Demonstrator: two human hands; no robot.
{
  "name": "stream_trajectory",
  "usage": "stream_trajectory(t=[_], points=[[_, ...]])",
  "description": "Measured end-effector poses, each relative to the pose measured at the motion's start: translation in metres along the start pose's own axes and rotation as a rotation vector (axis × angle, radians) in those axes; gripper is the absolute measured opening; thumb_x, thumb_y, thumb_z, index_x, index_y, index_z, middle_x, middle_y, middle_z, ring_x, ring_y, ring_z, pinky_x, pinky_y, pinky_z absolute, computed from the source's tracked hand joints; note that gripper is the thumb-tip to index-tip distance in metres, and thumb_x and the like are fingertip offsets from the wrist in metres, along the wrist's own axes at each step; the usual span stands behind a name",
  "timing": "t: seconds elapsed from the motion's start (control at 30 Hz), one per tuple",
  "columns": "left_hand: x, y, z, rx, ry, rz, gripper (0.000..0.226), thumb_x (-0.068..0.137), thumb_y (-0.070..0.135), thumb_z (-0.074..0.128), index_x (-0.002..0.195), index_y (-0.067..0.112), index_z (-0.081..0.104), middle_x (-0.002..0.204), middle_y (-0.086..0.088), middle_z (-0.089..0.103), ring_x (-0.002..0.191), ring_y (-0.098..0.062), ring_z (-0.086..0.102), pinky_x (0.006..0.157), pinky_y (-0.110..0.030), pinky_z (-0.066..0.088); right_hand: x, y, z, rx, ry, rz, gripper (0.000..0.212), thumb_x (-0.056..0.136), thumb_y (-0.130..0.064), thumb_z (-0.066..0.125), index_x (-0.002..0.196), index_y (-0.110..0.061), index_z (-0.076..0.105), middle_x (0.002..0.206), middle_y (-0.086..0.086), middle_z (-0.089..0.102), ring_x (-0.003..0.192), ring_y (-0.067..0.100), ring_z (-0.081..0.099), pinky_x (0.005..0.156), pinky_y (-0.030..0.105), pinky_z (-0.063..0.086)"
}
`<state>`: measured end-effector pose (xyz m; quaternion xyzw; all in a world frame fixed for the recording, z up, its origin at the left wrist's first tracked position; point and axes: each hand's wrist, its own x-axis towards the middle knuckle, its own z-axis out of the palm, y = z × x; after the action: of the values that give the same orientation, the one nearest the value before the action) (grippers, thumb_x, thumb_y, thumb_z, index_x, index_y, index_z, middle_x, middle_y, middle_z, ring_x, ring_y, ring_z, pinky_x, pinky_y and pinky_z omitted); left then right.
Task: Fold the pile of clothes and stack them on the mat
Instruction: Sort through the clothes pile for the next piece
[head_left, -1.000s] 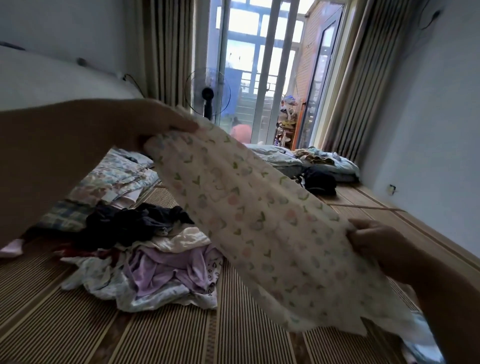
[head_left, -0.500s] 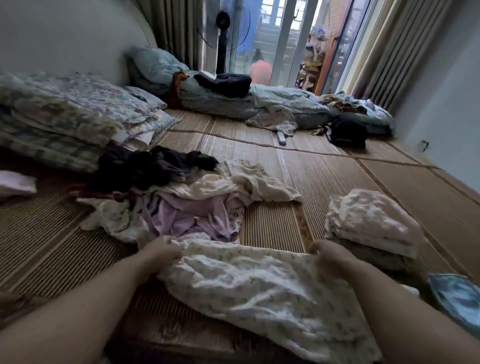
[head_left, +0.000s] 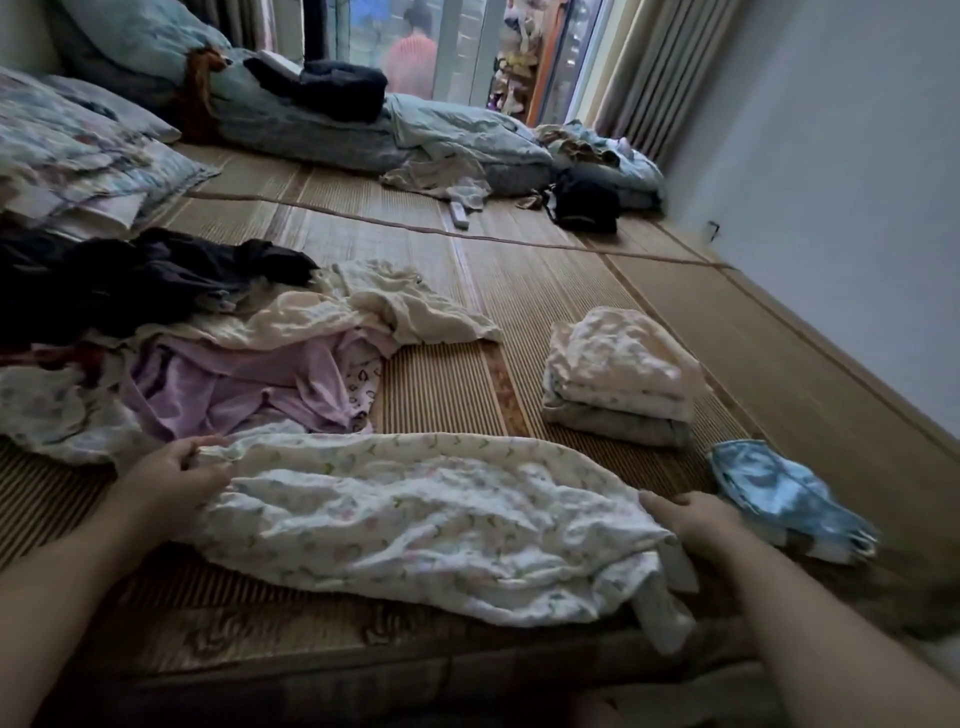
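A white floral-print garment (head_left: 415, 514) lies crumpled across the woven mat (head_left: 441, 384) right in front of me. My left hand (head_left: 174, 475) pinches its left edge. My right hand (head_left: 691, 519) grips its right end, fingers curled into the cloth. Behind the garment on the left sits the unfolded pile of clothes (head_left: 218, 353), with lilac, cream and dark pieces. A short stack of folded clothes (head_left: 618, 379) stands on the mat to the right.
A blue patterned cloth (head_left: 779, 493) lies beside my right hand. Folded quilts (head_left: 78, 150) are at the left, bedding (head_left: 363, 119) and a dark bag (head_left: 584, 205) at the back by the glass door. A wall runs along the right.
The floral garment came down from held-up in the air onto the mat. Since half a second ago my right hand has slid nearer along its right side; the cloth is more bunched.
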<state>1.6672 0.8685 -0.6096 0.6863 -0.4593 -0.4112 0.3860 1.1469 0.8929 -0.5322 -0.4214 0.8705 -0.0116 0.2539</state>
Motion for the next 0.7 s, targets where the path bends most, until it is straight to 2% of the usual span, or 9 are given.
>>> stream_trajectory(t=[0.07, 0.17, 0.27, 0.37, 0.47, 0.5, 0.57, 0.63, 0.7], points=[[0.003, -0.006, -0.002, -0.013, -0.019, -0.012, 0.040, 0.062, 0.038, 0.072, 0.101, 0.029, 0.067, 0.093, -0.010, 0.072, 0.082, -0.030, 0.068, 0.086, -0.050, 0.054, -0.001, -0.002, 0.005, 0.025, 0.003, -0.017, 0.079, 0.086, -0.066, 0.048, 0.133, -0.002, 0.052, 0.137, 0.020, 0.051, 0.124, 0.035, 0.048, 0.096, 0.034, 0.040], [-0.002, 0.001, 0.004, -0.100, -0.027, 0.019, 0.035, 0.081, 0.014, 0.071, 0.114, 0.014, 0.062, 0.084, -0.009, 0.066, 0.064, -0.018, 0.063, 0.059, -0.020, 0.056, 0.000, -0.011, 0.009, 0.090, -0.036, -0.032, 0.074, 0.084, -0.054, 0.062, 0.133, 0.001, 0.050, 0.134, 0.018, 0.053, 0.117, 0.033, 0.053, 0.089, 0.033, 0.045], [-0.005, 0.005, 0.006, -0.140, -0.003, -0.004, 0.025, 0.092, 0.001, 0.055, 0.116, 0.009, 0.059, 0.081, -0.009, 0.063, 0.051, -0.009, 0.062, 0.043, -0.011, 0.047, -0.005, -0.021, 0.009, 0.195, 0.009, -0.088, 0.072, 0.080, -0.047, 0.066, 0.134, -0.004, 0.047, 0.132, 0.016, 0.053, 0.109, 0.031, 0.053, 0.087, 0.036, 0.044], [0.000, 0.002, 0.002, -0.173, -0.003, -0.021, 0.027, 0.093, 0.001, 0.054, 0.117, 0.010, 0.057, 0.087, -0.010, 0.064, 0.050, -0.003, 0.064, 0.045, -0.012, 0.050, -0.018, -0.021, 0.002, 0.313, -0.042, -0.244, 0.113, 0.059, -0.072, 0.071, 0.148, -0.019, 0.026, 0.150, 0.011, 0.033, 0.131, 0.029, 0.039, 0.103, 0.042, 0.038], [-0.005, 0.005, -0.003, -0.167, -0.030, -0.025, 0.027, 0.093, 0.002, 0.053, 0.117, 0.012, 0.057, 0.089, -0.010, 0.065, 0.052, -0.005, 0.065, 0.046, -0.014, 0.051, -0.034, -0.007, 0.004, -0.111, -0.219, -0.425, 0.146, 0.027, -0.080, 0.074, 0.150, -0.039, 0.007, 0.160, 0.000, 0.003, 0.146, 0.028, 0.009, 0.116, 0.051, 0.018], [-0.005, 0.005, -0.003, -0.172, -0.034, -0.024, 0.027, 0.093, 0.002, 0.054, 0.117, 0.013, 0.057, 0.088, -0.009, 0.065, 0.054, -0.008, 0.065, 0.046, -0.014, 0.051, -0.035, 0.000, 0.008, -0.332, -0.217, -0.426, 0.137, 0.037, -0.075, 0.076, 0.149, -0.042, 0.004, 0.161, -0.001, -0.005, 0.147, 0.029, -0.002, 0.117, 0.054, 0.011], [-0.007, 0.007, -0.004, -0.180, -0.026, -0.026, 0.028, 0.093, 0.003, 0.054, 0.119, 0.012, 0.057, 0.089, -0.009, 0.065, 0.063, -0.017, 0.063, 0.047, -0.014, 0.052, -0.032, 0.010, 0.015, -0.645, -0.111, -0.429, 0.091, 0.069, -0.052, 0.070, 0.145, -0.045, 0.021, 0.160, -0.002, -0.007, 0.147, 0.031, -0.009, 0.114, 0.058, 0.003], [-0.008, 0.009, -0.005, -0.193, -0.022, -0.025, 0.029, 0.093, 0.002, 0.054, 0.120, 0.011, 0.057, 0.089, -0.009, 0.065, 0.068, -0.021, 0.061, 0.047, -0.014, 0.052, -0.033, 0.011, 0.012, -0.664, 0.070, -0.512, 0.033, 0.080, -0.035, 0.057, 0.111, -0.044, 0.054, 0.151, -0.004, 0.030, 0.146, 0.027, 0.016, 0.113, 0.059, 0.012], [-0.009, 0.010, -0.004, -0.208, -0.012, -0.021, 0.027, 0.093, 0.002, 0.054, 0.118, 0.012, 0.057, 0.088, -0.009, 0.064, 0.064, -0.019, 0.063, 0.047, -0.014, 0.052, -0.039, 0.011, 0.001, -0.466, 0.385, -0.619, 0.012, 0.079, -0.034, 0.053, 0.086, -0.031, 0.063, 0.111, -0.003, 0.066, 0.119, 0.025, 0.056, 0.102, 0.053, 0.029]])
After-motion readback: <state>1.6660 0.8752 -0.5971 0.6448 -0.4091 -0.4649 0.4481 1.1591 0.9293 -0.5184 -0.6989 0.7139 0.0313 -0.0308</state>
